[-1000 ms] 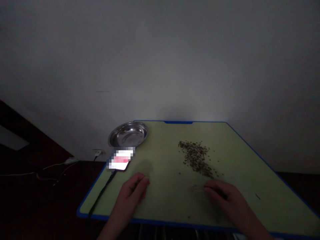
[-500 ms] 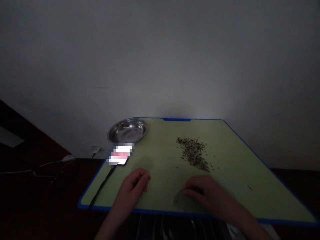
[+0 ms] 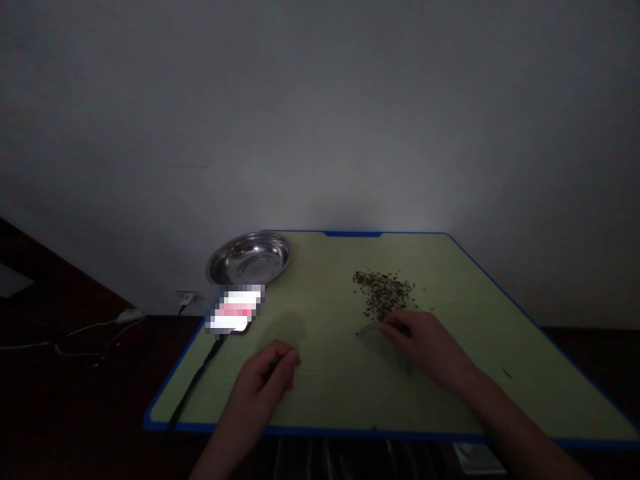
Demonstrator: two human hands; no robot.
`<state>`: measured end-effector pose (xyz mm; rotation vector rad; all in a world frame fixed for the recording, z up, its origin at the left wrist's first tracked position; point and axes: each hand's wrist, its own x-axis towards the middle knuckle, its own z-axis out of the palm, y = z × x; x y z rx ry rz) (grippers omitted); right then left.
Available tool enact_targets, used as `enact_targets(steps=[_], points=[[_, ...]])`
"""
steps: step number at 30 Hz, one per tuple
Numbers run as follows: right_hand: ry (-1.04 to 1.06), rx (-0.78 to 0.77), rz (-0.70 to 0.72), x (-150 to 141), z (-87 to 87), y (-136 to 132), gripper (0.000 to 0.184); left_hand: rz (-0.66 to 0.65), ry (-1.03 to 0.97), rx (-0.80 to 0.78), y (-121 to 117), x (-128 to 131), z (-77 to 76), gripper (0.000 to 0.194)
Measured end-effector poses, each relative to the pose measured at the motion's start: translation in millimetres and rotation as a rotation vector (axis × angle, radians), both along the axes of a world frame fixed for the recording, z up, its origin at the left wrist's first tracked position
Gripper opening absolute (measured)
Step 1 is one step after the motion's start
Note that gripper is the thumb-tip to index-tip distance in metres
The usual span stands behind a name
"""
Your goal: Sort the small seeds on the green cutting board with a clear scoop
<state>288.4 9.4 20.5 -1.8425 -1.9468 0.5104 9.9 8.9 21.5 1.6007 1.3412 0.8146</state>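
Note:
My right hand (image 3: 417, 337) is closed on the edge of a thin clear piece with a curved rim (image 3: 369, 337), perhaps plastic; its exact kind does not show. It is at the near edge of a spread of small dark seeds or beans (image 3: 385, 290), and its fingers cover part of them. My left hand (image 3: 270, 370) is closed, thumb against curled fingers, over the left part of the yellow-green table (image 3: 320, 393). Whatever it may pinch is hidden.
A shiny steel bowl (image 3: 250, 260) stands at the table's far left corner. Nearer lies a lit phone (image 3: 235, 310) with a dark cable (image 3: 197, 373). A thin dark sliver (image 3: 507, 373) lies at the right. Behind the table rises a grey wall (image 3: 350, 133).
My right hand moved left with the clear piece, then forward to the near edge of the seeds. My left hand has stayed nearly still. The view has shifted slightly.

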Motion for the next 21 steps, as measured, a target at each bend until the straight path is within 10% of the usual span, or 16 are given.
enact_targets(steps=[21], points=[[-0.141, 0.009, 0.141, 10.5, 0.6, 17.7, 0.019, -0.015, -0.008, -0.002, -0.8, 0.0, 3.4, 0.032]])
